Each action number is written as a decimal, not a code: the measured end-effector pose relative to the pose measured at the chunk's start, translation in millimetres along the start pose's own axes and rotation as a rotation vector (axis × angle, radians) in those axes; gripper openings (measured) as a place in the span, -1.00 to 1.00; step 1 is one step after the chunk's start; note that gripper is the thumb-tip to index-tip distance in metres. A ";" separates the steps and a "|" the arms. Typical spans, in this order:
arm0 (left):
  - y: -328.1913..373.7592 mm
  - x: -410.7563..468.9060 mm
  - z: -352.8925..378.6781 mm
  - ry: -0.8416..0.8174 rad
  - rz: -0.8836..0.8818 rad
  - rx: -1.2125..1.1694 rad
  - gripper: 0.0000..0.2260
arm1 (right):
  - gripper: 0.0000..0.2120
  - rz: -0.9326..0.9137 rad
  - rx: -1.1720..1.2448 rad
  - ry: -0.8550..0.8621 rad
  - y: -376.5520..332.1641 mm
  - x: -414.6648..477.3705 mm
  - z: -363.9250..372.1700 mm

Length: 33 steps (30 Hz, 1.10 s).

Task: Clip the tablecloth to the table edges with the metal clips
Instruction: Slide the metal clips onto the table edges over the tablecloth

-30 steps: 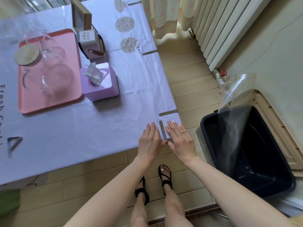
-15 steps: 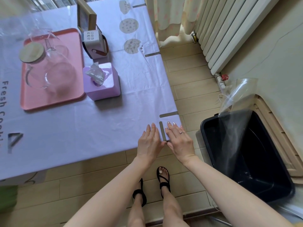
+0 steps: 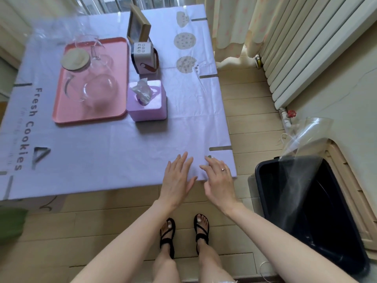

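The left hand (image 3: pixel 177 176) and right hand (image 3: pixel 219 180) were over the tablecloth (image 3: pixel 122 152) at its near right corner, fingers straight and empty, beside a metal clip (image 3: pixel 220 148). Smoothing wrinkles toward the edge seemed wise.

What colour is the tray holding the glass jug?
Salmon pink; the tray shows best in the head view.

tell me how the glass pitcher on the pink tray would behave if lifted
The glass pitcher looks empty, so probably light but fragile. Its smooth wall may be slippery; the side handle seems safer. The round lid might slide off if tilted.
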<state>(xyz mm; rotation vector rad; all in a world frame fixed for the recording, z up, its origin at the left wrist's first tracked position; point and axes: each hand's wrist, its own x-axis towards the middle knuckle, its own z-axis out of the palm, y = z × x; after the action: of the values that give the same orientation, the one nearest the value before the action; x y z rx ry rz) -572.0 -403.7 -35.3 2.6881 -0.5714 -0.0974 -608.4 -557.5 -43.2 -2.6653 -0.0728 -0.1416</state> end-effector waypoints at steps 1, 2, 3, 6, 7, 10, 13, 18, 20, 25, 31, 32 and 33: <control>-7.1 -2.1 -5.3 -0.009 -0.044 -0.031 -0.52 | -0.50 0.002 0.024 -0.018 -4.7 6.7 0.8; -15.8 -3.4 -10.7 0.002 -0.069 -0.037 -0.50 | -0.52 0.006 0.045 -0.038 -10.0 13.5 1.2; -25.8 -5.0 -16.6 0.020 -0.080 -0.028 -0.50 | -0.54 0.007 0.063 -0.063 -15.7 20.2 1.2; -58.7 -8.5 -33.3 0.034 -0.170 -0.017 -0.53 | -0.59 -0.001 0.090 -0.127 -34.9 39.4 1.9; -69.0 -9.4 -38.5 0.040 -0.201 -0.013 -0.56 | -0.60 -0.005 0.094 -0.143 -42.4 45.2 3.6; -99.6 -11.8 -50.5 0.059 -0.249 0.005 -0.60 | -0.64 -0.032 0.115 -0.185 -68.0 61.3 13.8; -131.5 -12.9 -63.4 0.073 -0.265 0.013 -0.62 | -0.66 -0.028 0.125 -0.215 -98.9 76.7 27.3; -193.8 -16.7 -96.9 0.153 -0.429 0.112 -0.64 | -0.66 -0.018 0.161 -0.250 -163.8 101.3 51.0; -221.4 -19.6 -114.1 0.191 -0.571 0.123 -0.66 | -0.66 -0.014 0.185 -0.262 -191.0 109.0 61.4; -289.4 -32.3 -146.0 0.199 -0.829 0.170 -0.62 | -0.67 0.011 0.224 -0.302 -249.5 117.9 87.0; -343.4 -40.5 -158.7 0.142 -0.929 0.230 -0.72 | -0.67 0.058 0.221 -0.324 -287.9 113.7 107.9; -349.3 -41.3 -159.1 0.145 -0.927 0.225 -0.75 | -0.67 0.070 0.224 -0.326 -290.8 112.1 110.2; -353.4 -41.8 -159.9 0.157 -0.921 0.212 -0.79 | -0.67 0.079 0.226 -0.332 -293.1 110.6 112.2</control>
<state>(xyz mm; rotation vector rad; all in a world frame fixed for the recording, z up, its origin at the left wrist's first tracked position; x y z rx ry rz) -453.6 -32.0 -25.3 2.8918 0.7650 -0.0718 -510.9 -242.6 2.0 -2.4357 -0.0837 0.3172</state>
